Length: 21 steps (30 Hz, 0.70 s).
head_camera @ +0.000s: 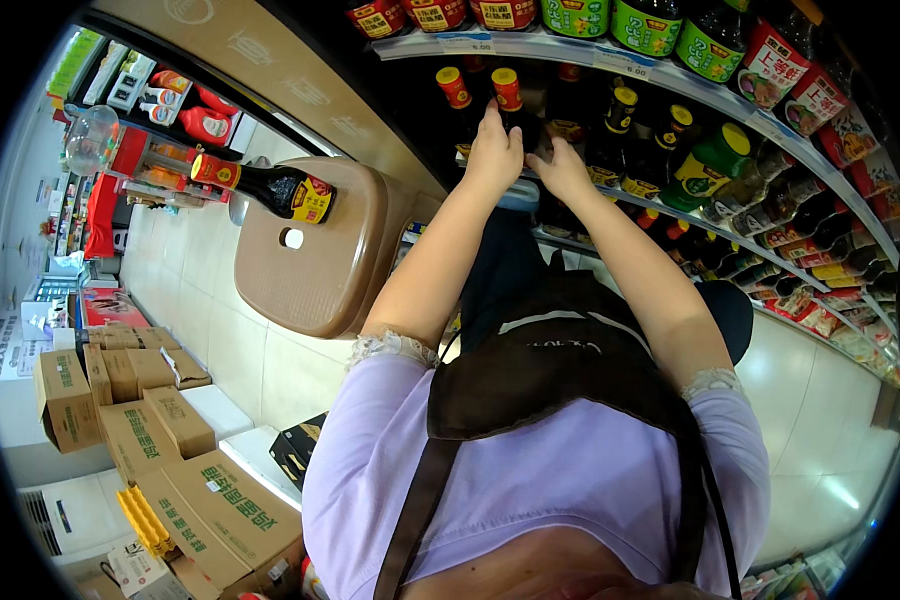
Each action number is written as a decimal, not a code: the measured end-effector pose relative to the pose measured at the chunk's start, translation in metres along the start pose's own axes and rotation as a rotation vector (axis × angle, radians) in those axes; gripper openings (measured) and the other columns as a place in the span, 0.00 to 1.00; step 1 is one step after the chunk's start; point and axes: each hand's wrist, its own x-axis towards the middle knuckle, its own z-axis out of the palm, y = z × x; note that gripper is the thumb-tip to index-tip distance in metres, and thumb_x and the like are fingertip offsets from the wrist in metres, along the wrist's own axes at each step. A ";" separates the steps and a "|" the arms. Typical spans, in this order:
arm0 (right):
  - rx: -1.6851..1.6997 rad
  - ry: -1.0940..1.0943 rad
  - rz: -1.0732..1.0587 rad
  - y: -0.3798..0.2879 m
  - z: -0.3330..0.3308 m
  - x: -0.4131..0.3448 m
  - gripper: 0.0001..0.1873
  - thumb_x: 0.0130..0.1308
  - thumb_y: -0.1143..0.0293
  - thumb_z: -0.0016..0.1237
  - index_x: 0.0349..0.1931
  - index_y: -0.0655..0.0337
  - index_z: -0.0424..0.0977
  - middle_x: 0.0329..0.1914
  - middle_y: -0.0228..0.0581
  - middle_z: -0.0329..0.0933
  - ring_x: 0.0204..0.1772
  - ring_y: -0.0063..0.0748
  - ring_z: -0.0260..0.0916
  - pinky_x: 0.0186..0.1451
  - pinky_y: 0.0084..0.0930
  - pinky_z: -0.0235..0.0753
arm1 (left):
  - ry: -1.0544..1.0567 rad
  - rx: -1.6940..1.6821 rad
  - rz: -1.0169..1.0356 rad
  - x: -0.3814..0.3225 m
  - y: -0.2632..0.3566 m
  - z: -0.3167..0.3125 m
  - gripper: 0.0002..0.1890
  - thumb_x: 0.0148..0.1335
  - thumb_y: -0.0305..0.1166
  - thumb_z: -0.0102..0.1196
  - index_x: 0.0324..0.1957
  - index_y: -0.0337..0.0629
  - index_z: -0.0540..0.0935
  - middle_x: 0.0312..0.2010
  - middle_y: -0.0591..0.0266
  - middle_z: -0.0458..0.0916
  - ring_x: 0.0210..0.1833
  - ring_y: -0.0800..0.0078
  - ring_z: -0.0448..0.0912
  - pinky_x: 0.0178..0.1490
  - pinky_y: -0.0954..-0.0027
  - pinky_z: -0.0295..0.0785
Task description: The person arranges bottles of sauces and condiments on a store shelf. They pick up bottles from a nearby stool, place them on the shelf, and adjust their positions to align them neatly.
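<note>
My left hand point(495, 154) is inside the middle shelf, against a dark sauce bottle point(507, 90) with a red and yellow cap. One finger lies along the bottle's neck, and the palm hides part of its body. Close by on the right, my right hand point(562, 169) has its thumb and fingers near the same bottle's lower part; shadow hides whether they touch it. A similar capped bottle point(454, 88) stands to the left. Behind my left arm, another dark sauce bottle point(292, 191) with a yellow label is on a brown plastic stool point(307, 277).
Bottles with yellow caps point(622, 112) and a green bottle point(709, 165) stand right of my hands. The upper shelf edge point(540, 51) curves above them. A brown panel point(307, 67) borders the shelves on the left. Cardboard boxes point(217, 510) are stacked at lower left.
</note>
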 end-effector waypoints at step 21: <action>-0.141 -0.084 -0.041 -0.009 0.006 0.026 0.49 0.50 0.53 0.61 0.67 0.64 0.48 0.50 0.63 0.73 0.52 0.60 0.71 0.52 0.43 0.74 | 0.026 0.028 -0.148 0.015 0.006 0.000 0.25 0.59 0.33 0.56 0.56 0.33 0.65 0.46 0.35 0.75 0.51 0.40 0.73 0.52 0.53 0.69</action>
